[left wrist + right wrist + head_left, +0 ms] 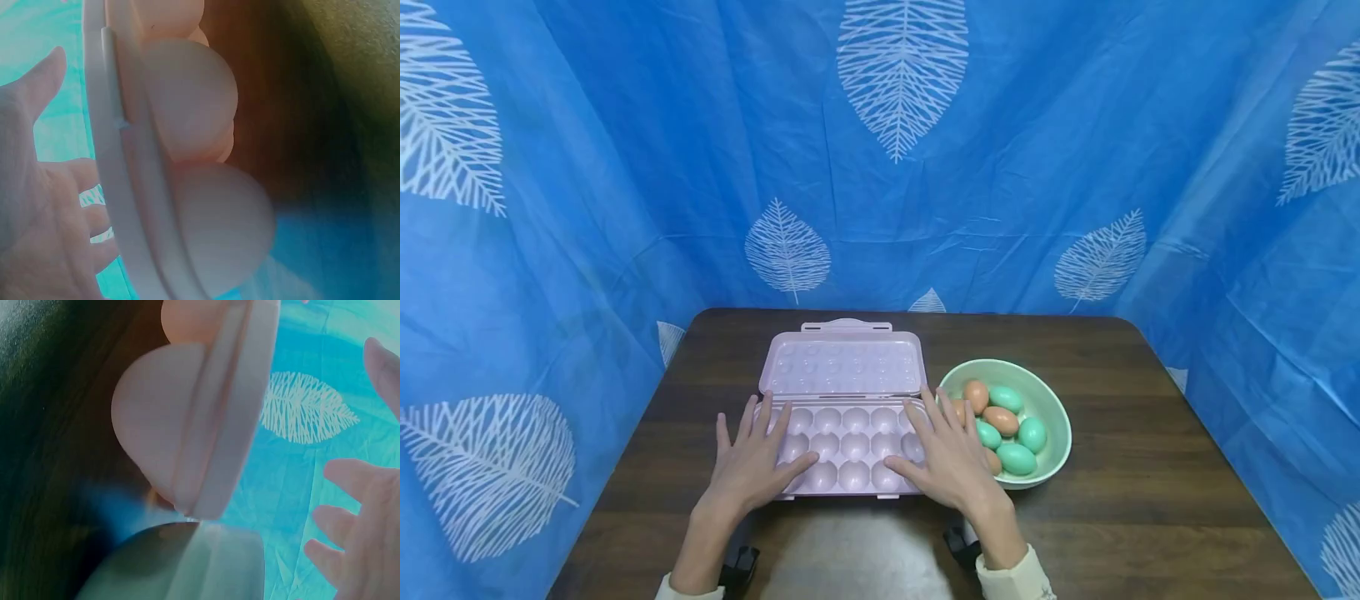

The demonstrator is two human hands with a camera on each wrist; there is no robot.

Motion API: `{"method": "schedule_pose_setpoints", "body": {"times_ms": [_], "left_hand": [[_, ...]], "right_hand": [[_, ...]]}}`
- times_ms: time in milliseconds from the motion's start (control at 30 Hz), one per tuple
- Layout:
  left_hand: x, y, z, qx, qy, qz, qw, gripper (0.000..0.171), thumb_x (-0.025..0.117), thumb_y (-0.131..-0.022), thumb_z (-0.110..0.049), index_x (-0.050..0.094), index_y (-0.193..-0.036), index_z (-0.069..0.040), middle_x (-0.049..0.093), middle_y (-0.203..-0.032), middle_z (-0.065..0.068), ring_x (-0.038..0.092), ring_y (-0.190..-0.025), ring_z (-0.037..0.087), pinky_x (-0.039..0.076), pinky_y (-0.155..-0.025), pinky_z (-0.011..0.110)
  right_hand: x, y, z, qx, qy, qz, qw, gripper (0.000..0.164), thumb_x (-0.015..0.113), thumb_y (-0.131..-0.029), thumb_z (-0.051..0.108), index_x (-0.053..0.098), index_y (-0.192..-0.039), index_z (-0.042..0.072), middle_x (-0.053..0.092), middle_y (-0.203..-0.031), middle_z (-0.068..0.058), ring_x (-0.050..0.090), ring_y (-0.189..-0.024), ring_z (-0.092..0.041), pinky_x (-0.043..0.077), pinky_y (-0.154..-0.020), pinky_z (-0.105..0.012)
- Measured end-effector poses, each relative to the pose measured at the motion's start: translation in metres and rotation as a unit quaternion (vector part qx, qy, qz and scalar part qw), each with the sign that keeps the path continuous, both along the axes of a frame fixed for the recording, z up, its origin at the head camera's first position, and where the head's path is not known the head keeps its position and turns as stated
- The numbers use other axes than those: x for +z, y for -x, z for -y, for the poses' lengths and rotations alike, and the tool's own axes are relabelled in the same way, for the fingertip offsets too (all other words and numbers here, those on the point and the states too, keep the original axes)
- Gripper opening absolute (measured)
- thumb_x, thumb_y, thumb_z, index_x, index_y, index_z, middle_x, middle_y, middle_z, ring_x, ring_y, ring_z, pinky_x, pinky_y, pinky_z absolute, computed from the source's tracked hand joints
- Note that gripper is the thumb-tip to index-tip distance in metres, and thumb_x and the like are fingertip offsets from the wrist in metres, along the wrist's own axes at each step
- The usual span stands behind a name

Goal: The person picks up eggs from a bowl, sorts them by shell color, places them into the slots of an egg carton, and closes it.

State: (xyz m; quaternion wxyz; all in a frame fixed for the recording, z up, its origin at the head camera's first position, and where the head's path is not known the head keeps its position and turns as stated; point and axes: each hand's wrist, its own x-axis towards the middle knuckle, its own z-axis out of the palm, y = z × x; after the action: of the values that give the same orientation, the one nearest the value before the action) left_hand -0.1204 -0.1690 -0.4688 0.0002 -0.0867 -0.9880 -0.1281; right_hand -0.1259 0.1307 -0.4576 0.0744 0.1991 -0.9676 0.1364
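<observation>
A pale pink egg carton (854,446) lies unfolded on the table, its lid (844,363) tipped back toward the far side and its cups holding nothing. Over the carton's left end my left hand (748,467) spreads its fingers; in the left wrist view that hand (44,212) appears beside the carton's rim (112,144). My right hand (955,462) is spread over the right end, partly covering the green bowl (1060,442). Inside the bowl are several brown eggs (1001,420) and green eggs (1017,459). Whether either hand touches the carton is unclear.
The brown wooden table (1150,467) extends to both sides. A blue curtain (1000,167) with white leaf prints surrounds its back and sides. The bowl (187,569) stands close against the carton's right end in the right wrist view.
</observation>
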Motion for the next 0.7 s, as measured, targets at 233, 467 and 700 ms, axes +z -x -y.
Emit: {"method": "schedule_pose_setpoints", "body": {"times_ms": [233, 467, 700], "left_hand": [[-0.006, -0.007, 0.007, 0.002, -0.019, 0.017, 0.9997, 0.096, 0.055, -0.085, -0.071, 0.035, -0.152, -0.005, 0.015, -0.161, 0.024, 0.009, -0.146, 0.045, 0.001, -0.108, 0.073], [-0.017, -0.026, 0.025, 0.005, -0.115, 0.016, 0.9932, 0.095, 0.061, -0.088, -0.062, 0.030, -0.152, 0.002, 0.018, -0.158, 0.030, 0.014, -0.144, 0.049, 0.013, -0.110, 0.069], [-0.023, -0.030, 0.026, -0.014, -0.208, 0.047, 0.9769, 0.096, 0.064, -0.091, -0.052, 0.020, -0.153, 0.007, 0.016, -0.159, 0.027, 0.013, -0.145, 0.046, 0.015, -0.112, 0.064]], "right_hand": [[-0.002, 0.002, -0.019, -0.018, 0.068, -0.032, 0.997, 0.075, 0.069, -0.090, 0.048, 0.046, -0.147, 0.005, 0.041, -0.150, -0.020, 0.036, -0.140, -0.037, 0.019, -0.113, -0.061], [-0.007, 0.010, -0.040, -0.009, 0.175, -0.032, 0.984, 0.062, 0.075, -0.089, 0.025, 0.051, -0.138, -0.004, 0.054, -0.136, -0.021, 0.052, -0.124, -0.038, 0.042, -0.101, -0.055], [-0.012, 0.022, -0.058, -0.041, 0.240, -0.024, 0.970, 0.055, 0.076, -0.087, 0.016, 0.055, -0.132, -0.008, 0.056, -0.134, -0.024, 0.051, -0.125, -0.041, 0.040, -0.101, -0.058]]}}
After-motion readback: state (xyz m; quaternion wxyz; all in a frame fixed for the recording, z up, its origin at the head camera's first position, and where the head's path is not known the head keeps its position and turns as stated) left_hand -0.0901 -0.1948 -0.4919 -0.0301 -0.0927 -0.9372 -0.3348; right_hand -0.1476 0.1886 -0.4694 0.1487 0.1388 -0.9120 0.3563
